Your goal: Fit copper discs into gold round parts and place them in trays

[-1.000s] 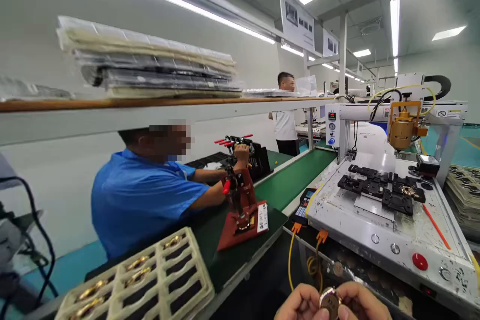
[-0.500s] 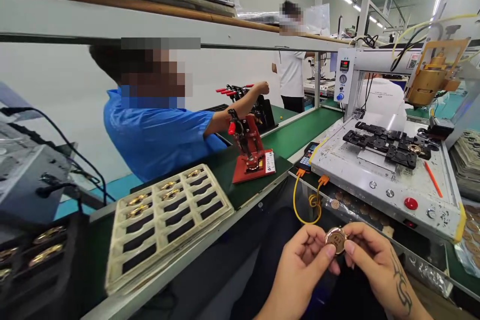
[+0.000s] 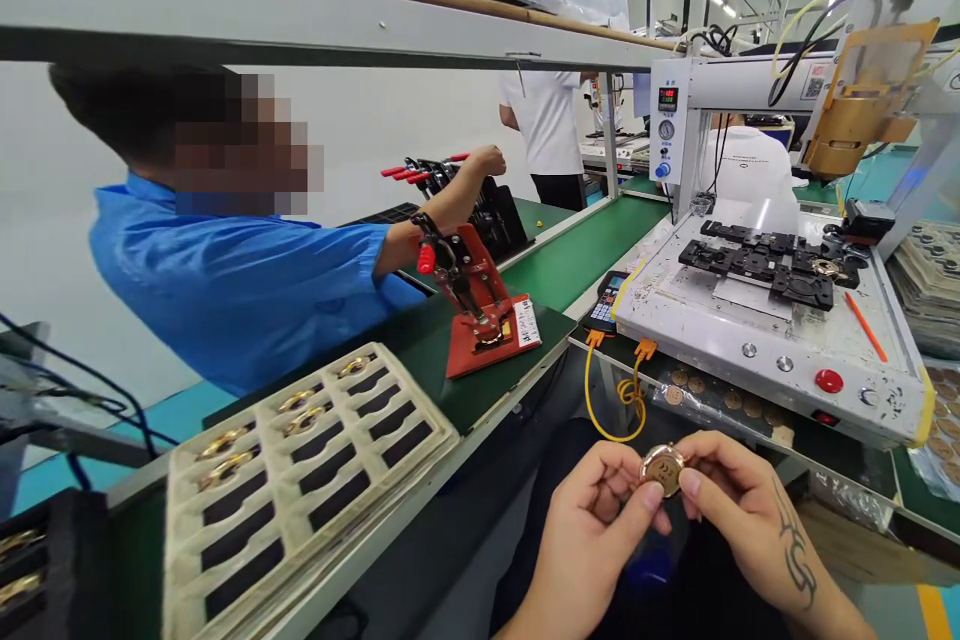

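A: What are you holding?

B: I'm pinching a small round disc [image 3: 661, 469], copper-coloured, between both hands. My left hand [image 3: 600, 520] is gripping its left edge with thumb and forefinger closed on it; my right hand [image 3: 731, 505] is doing the same on the right edge. The other fingers are curling loosely underneath.

A: Where's the disc sitting?

B: It's hanging in the air over my lap, just below the front edge of the white machine bed [image 3: 757, 360], near the yellow cable [image 3: 611, 415].

A: What's around you?

B: A cream tray [image 3: 300, 460] with dark slots is lying on the green belt [image 3: 577, 260] to my left, with a few gold rings in its far rows. A red lever press [image 3: 476, 305] is standing further along. A person in a blue shirt [image 3: 240, 280] is reaching toward a black fixture with red handles [image 3: 442, 185]. More discs are lying in a bag [image 3: 712, 400] under the machine.
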Motion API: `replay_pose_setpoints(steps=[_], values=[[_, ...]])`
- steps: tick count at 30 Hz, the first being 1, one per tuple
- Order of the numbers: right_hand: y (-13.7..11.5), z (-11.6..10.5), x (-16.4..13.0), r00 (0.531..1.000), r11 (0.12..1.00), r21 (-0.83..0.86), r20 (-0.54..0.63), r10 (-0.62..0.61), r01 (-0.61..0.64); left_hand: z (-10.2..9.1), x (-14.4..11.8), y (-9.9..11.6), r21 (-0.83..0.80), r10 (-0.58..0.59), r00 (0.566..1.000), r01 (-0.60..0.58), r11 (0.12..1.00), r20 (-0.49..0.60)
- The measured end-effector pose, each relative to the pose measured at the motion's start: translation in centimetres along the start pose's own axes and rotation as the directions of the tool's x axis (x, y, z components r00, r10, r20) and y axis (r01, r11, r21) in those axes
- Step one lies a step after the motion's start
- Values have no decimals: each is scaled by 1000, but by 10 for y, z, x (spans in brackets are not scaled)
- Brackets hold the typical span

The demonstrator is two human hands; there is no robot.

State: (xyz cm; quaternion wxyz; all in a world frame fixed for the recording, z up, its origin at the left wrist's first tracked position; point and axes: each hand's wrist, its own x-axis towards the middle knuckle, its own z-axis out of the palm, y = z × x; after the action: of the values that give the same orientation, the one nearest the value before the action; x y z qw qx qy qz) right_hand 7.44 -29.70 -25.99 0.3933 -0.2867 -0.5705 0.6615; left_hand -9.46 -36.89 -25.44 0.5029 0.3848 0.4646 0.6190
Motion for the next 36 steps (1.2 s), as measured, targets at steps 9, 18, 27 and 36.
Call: replay_pose_setpoints(steps=[9,18,27,36], values=[[11,23,11,997,998,2,-25,67,-67,-29,11,1,-116,-101,995,101,988,5],[7,37,23,995,993,-59,-15,97,-97,-49,15,-5,-175,-121,993,122,977,14],[8,39,24,995,992,-82,-17,97,-98,-51,16,-2,-160,-117,993,118,980,19],[3,41,24,996,991,-105,-20,83,-84,-50,16,0,-165,-118,993,119,979,13]])
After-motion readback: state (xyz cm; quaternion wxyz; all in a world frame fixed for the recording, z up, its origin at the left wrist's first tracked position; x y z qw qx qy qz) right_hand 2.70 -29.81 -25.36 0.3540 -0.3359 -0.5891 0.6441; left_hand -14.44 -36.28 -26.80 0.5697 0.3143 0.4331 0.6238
